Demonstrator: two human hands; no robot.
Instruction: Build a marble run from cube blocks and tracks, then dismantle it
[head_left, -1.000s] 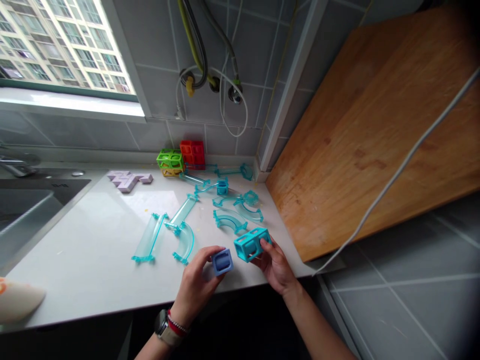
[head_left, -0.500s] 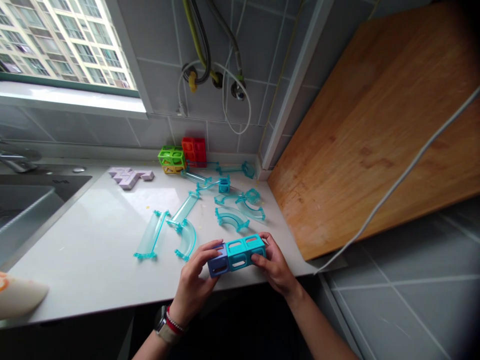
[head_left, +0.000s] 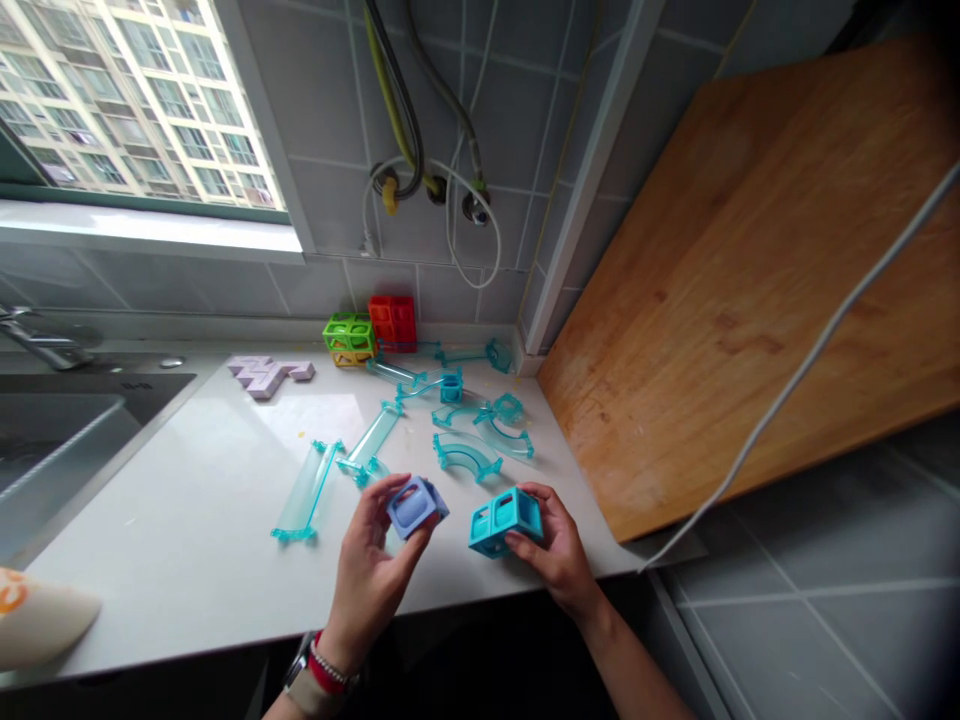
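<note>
Between the thumb and fingers of my left hand (head_left: 377, 560) is a periwinkle-blue cube block (head_left: 414, 508) with cut-out windows, tilted. My right hand (head_left: 559, 550) grips a longer turquoise block (head_left: 506, 522), which looks like two window cubes in a row. A gap separates the two held pieces, both near the front edge of the white counter (head_left: 195, 530). Just behind my left hand lies a curved clear-teal track piece (head_left: 369, 472), mostly hidden by the fingers. Another curved track (head_left: 466, 457) rests behind the turquoise block. A straight track (head_left: 306, 490) lies to the left.
More teal track pieces (head_left: 379, 432) spread toward the wall. Green blocks (head_left: 349, 331) on yellow ones and red blocks (head_left: 393, 322) stand at the back. Lilac zigzag pieces (head_left: 262, 377) lie by the sink (head_left: 67, 440). A wooden board (head_left: 765, 300) leans at right, a white cable (head_left: 795, 375) crossing it.
The blue cube has come apart from the turquoise block. My left hand has moved it left and turned it; my right hand keeps the turquoise block. The view has shifted slightly.
</note>
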